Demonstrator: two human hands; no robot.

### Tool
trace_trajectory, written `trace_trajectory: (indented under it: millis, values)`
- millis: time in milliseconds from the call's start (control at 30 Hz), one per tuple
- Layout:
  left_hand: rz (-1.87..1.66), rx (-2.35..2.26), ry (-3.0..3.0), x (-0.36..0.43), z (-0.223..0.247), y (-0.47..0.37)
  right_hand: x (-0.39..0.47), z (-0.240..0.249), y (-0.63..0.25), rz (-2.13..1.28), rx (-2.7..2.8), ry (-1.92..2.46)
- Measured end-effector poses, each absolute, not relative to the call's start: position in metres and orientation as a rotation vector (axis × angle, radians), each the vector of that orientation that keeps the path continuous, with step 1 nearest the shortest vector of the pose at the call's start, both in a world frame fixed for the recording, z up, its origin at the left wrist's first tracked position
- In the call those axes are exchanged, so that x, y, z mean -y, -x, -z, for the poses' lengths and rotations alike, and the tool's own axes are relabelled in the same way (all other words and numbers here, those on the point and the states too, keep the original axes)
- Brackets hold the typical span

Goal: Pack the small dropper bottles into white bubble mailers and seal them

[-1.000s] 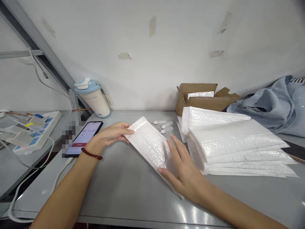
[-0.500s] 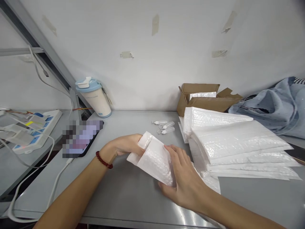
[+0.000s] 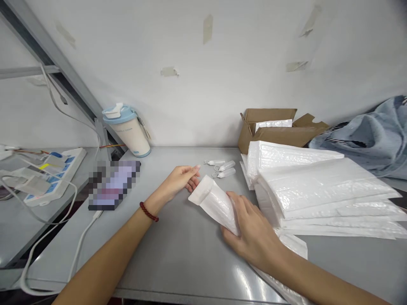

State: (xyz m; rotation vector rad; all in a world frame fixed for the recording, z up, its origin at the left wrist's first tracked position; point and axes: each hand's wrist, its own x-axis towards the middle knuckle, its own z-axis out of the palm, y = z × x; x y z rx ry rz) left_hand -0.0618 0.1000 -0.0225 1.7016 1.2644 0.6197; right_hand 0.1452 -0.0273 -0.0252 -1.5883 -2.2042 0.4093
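Note:
My right hand point(image 3: 249, 231) is closed around a small white bubble mailer point(image 3: 219, 206), tilted above the grey table with its flap end pointing up and left. My left hand point(image 3: 182, 180) is just beside that flap end, holding nothing visible, thumb stretched out and fingers loosely curled. Beyond the mailer lie three small clear plastic tubes point(image 3: 225, 166) with ring ends. Beneath my right forearm are more white mailers point(image 3: 295, 245), partly hidden by the arm.
A stack of white bubble mailers point(image 3: 318, 186) lies to the right, before an open cardboard box point(image 3: 280, 136) and blue cloth point(image 3: 378, 135). On the left are a tumbler point(image 3: 129, 131), a phone point(image 3: 114, 184) on a cable and a power strip point(image 3: 57, 182).
My left hand has come out of the mailer's opening and moved slightly up and away from it. My right hand has shifted a little right with the mailer, which looks narrower.

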Motion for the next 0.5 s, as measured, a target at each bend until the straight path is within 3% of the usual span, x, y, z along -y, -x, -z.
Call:
trace_trajectory:
  millis: [167, 500]
  values:
    - [-0.849, -1.454, -1.984, -0.125, 0.039, 0.05, 0.03, 0.024, -0.146, -0.357, 2.255, 1.648]
    - [-0.672, -1.203, -2.346, -0.121, 0.042, 0.039, 0.028, 0.027, -0.145, -0.322, 2.268, 1.655]
